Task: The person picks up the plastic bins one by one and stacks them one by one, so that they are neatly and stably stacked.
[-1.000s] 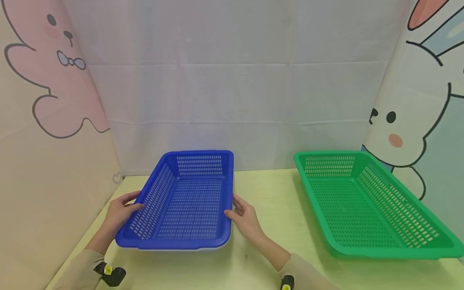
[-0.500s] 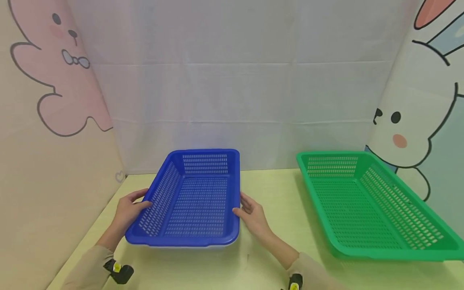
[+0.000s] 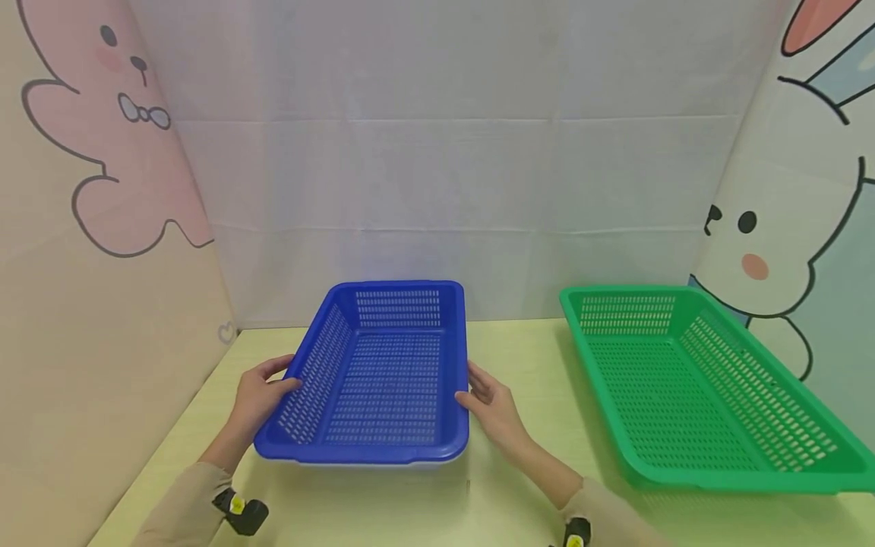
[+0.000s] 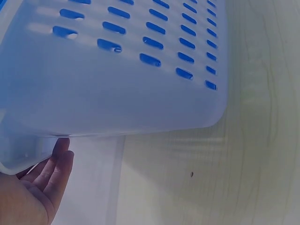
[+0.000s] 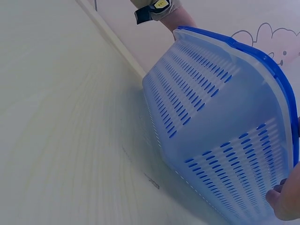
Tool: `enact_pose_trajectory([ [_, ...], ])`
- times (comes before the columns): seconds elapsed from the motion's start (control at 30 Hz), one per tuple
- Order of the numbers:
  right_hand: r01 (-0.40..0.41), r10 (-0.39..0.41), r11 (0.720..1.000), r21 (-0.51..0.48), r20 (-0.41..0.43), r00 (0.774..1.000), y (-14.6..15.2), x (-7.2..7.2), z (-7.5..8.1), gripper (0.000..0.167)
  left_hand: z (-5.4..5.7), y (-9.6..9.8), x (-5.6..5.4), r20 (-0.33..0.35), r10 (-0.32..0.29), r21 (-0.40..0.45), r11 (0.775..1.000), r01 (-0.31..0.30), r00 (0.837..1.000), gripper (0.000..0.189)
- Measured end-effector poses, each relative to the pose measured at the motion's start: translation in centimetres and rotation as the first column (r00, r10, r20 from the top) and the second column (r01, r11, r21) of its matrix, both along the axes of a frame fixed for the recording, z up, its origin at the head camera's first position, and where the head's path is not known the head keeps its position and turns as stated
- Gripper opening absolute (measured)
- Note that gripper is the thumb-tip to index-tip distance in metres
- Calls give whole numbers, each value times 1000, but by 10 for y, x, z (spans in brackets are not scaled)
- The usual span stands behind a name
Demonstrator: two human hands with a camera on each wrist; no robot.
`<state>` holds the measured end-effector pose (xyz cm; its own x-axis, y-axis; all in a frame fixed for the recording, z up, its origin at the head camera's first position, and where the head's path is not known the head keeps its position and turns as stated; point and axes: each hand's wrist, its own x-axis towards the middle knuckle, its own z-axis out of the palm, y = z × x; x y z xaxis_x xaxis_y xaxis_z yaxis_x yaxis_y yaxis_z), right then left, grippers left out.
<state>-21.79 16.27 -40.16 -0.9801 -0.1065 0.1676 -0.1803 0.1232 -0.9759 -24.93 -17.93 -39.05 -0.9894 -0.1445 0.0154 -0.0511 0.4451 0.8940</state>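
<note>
A blue plastic basket (image 3: 362, 454), rectangular and slotted, sits nested inside a whitish basket (image 4: 117, 98). From above, only a pale edge of the outer one shows under the blue rim. On the left long side my left hand (image 3: 257, 396) grips the rim, thumb over the top and fingers outside. Opposite it, my right hand (image 3: 497, 414) holds the right rim in the same way. Both baskets show side-on in the right wrist view, blue rim (image 5: 281, 84) above whitish wall (image 5: 220, 108), close over the table. Nothing lies in the blue basket.
A larger green basket (image 3: 618, 448) stands to the right on the pale wooden table (image 3: 519, 349). Behind the table hangs a white cloth (image 3: 424, 175). Printed side panels with a pink figure (image 3: 130, 182) and a white rabbit (image 3: 772, 220) bound both sides.
The nested baskets have moved to the right, carried by both hands, which keep the same grip. The green basket stays in place; the head view has shifted slightly.
</note>
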Motion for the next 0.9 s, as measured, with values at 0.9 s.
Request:
enact_pose_trajectory([
  [0.9, 32, -31, 999, -22, 29, 999, 21, 1, 3, 54, 4, 25, 0, 1, 16, 53, 998, -16, 1000, 47],
])
